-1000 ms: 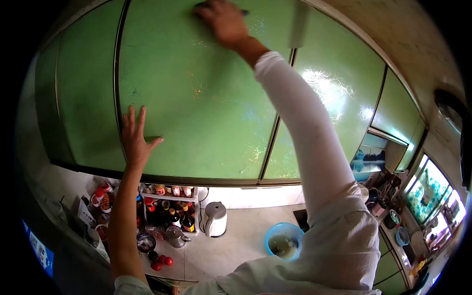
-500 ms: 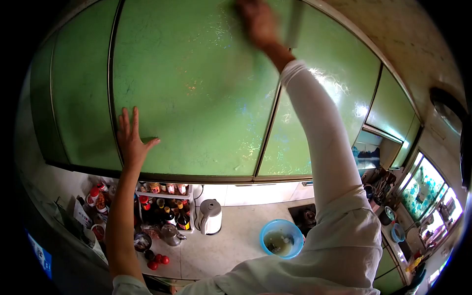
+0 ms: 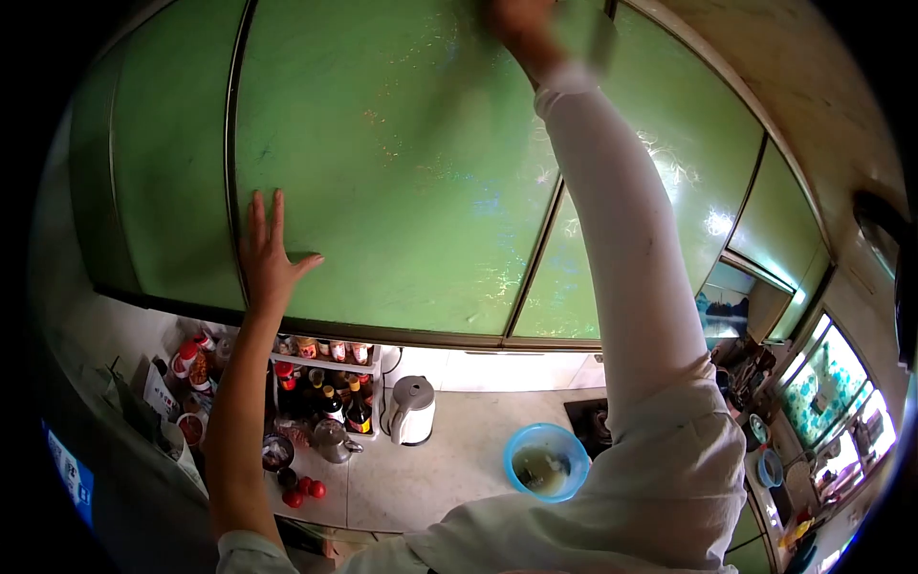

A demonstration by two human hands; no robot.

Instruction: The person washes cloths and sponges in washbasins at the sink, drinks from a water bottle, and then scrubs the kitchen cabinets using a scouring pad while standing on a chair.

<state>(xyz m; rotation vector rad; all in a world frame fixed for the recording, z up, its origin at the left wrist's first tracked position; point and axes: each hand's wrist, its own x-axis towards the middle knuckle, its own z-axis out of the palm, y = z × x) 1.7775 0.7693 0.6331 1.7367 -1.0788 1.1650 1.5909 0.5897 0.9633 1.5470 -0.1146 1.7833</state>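
Note:
My left hand (image 3: 271,255) presses flat on the lower left of a glossy green cabinet door (image 3: 382,239), fingers spread and thumb out to the side. High up at the top edge of the view, my right hand (image 3: 524,33) reaches to the upper part of the same door. Motion smears it and its fingers are cut off by the frame, so whether it holds anything is hidden. Fine glinting streaks mark the door's surface between the two hands.
Below the cabinets runs a counter (image 3: 402,488) with a white electric kettle (image 3: 412,411), a blue basin (image 3: 516,440) of cloudy water, and a rack (image 3: 376,383) of bottles and jars. Several tomatoes (image 3: 304,490) lie at its front. A window (image 3: 832,392) is at right.
My right hand has shifted slightly up and to the right, partly leaving the frame. My left hand stays on the door, while the whole view has tilted a little.

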